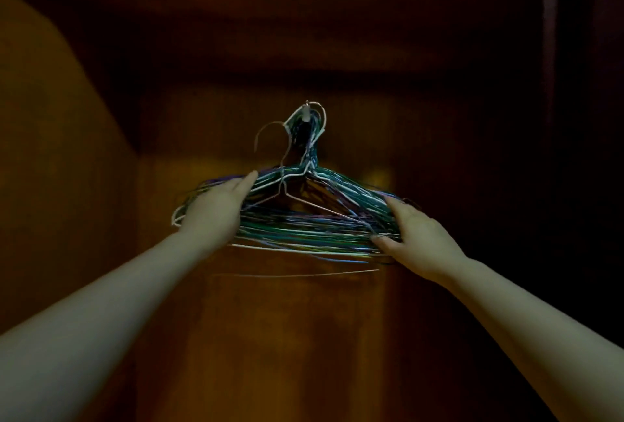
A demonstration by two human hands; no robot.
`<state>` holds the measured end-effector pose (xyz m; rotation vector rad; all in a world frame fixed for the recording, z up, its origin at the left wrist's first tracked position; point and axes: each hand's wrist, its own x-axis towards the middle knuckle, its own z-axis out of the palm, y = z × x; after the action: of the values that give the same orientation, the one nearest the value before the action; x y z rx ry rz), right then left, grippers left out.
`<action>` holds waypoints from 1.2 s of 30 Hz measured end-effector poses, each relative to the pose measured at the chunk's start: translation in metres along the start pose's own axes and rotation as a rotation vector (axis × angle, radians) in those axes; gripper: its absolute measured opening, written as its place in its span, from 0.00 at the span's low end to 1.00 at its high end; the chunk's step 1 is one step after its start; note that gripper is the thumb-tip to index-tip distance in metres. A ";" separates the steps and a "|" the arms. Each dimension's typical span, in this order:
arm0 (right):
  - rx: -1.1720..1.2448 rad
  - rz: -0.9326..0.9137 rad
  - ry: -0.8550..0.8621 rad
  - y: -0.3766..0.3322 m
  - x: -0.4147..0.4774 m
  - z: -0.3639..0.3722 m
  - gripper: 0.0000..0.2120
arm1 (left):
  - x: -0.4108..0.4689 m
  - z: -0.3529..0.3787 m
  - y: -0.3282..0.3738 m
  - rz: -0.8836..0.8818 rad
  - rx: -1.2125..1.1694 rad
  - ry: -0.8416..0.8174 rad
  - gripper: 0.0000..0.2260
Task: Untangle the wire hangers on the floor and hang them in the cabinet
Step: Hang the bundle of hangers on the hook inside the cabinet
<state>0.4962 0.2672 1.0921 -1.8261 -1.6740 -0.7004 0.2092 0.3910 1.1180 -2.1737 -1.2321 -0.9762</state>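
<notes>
hangers (304,219) hang bunched on a peg (305,115) at the cabinet (337,320) back. left hand (216,212) and right hand (417,241) each clasp an end. probably light, springy, snag-prone; hold the corners.

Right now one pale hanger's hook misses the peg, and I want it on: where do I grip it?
Probably pinch the loose hanger at its neck, just under the hook, coming from the left with the left hand. That stretch stands clear of the bundle on the peg; its shoulders lie across the others.
</notes>
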 end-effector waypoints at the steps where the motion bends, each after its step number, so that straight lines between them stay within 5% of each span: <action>1: -0.027 -0.002 0.021 -0.008 0.001 0.001 0.37 | -0.004 0.001 0.001 -0.014 -0.008 -0.017 0.36; 9: -0.021 0.059 0.199 -0.032 0.001 -0.008 0.25 | -0.006 -0.020 0.006 -0.083 -0.096 0.082 0.28; 12: 0.085 0.052 0.268 -0.027 -0.003 -0.014 0.17 | 0.008 -0.043 0.014 0.028 -0.133 0.105 0.22; 18: 0.666 0.041 0.046 -0.012 -0.010 -0.019 0.06 | 0.034 -0.066 0.021 0.068 -0.495 -0.334 0.09; 26: 0.809 0.158 -0.042 -0.002 0.010 -0.019 0.15 | 0.043 -0.054 0.015 0.059 -0.534 -0.164 0.07; 29: 0.861 0.201 -0.103 0.005 0.013 -0.017 0.16 | 0.033 -0.055 0.004 0.100 -0.386 -0.123 0.08; 33: 0.902 0.238 -0.169 0.003 0.023 -0.014 0.16 | 0.017 -0.050 -0.007 0.176 -0.203 -0.015 0.27; 36: 0.978 0.253 -0.272 0.004 0.029 -0.010 0.16 | 0.009 -0.037 -0.011 0.225 -0.033 0.078 0.19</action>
<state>0.5025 0.2799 1.1197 -1.3687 -1.4842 0.4510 0.1903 0.3766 1.1492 -2.2190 -0.9187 -0.9827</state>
